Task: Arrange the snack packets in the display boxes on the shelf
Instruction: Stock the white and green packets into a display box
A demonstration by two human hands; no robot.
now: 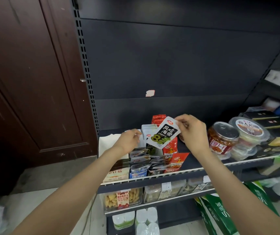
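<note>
My right hand (192, 133) pinches the top corner of a white and black kelp snack packet (163, 133), held tilted above the display boxes. My left hand (130, 139) reaches in from the left, its fingers at the white packets (148, 131) standing in the back display box. Rows of grey-white packets (142, 161) fill the front boxes. Red packets (170, 146) stand in the box to the right, with more red packets (157, 120) behind. All of it sits on the dark shelf (196, 162).
A jar with a red label (222, 138) and stacked round plastic tubs (247, 136) stand to the right on the shelf. A white box (108, 143) is at the left end. Lower shelves hold snack containers (124, 199). A brown door (30, 82) is at the left.
</note>
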